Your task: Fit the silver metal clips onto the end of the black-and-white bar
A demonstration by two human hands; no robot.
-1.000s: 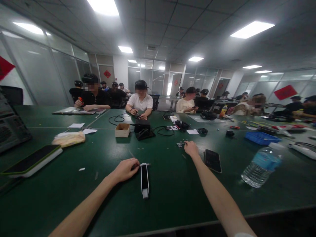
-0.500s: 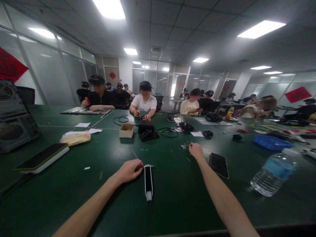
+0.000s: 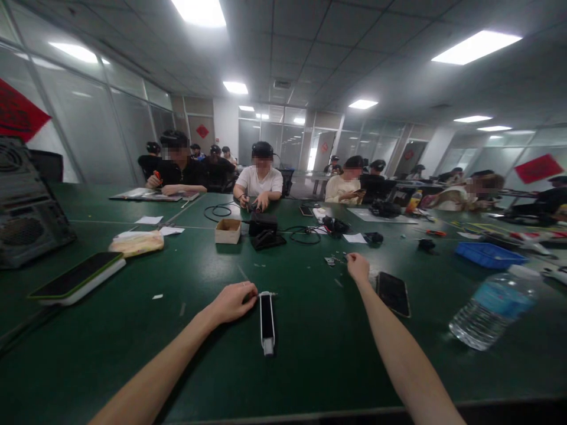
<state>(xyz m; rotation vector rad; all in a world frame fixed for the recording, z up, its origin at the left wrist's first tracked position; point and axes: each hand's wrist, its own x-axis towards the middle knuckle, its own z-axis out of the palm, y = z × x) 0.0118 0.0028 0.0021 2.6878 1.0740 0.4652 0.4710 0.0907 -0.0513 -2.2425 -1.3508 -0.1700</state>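
Note:
A narrow black device with a white frame (image 3: 267,324) lies lengthwise on the green table in front of me. A thin metal crosspiece sticks out at its far end. My left hand (image 3: 234,303) rests on the table to its left, fingers curled, thumb and forefinger closed at the left tip of that crosspiece. Farther off to the right, my right hand (image 3: 358,268) has its fingertips pressed together beside several small metal parts (image 3: 330,261). Anything in those fingertips is too small to make out. A dark phone (image 3: 393,293) lies just right of my right forearm.
To the right stand a water bottle (image 3: 491,310) and a blue tray (image 3: 489,255). Ahead are a small open box (image 3: 228,231) and black cables (image 3: 303,235). A green-edged device (image 3: 77,277) and a computer case (image 3: 31,206) are at left. Several people sit across the table.
My right hand has shifted slightly right, away from the small metal parts, uncovering more of them. My left hand and the white-framed device are nearly where they were.

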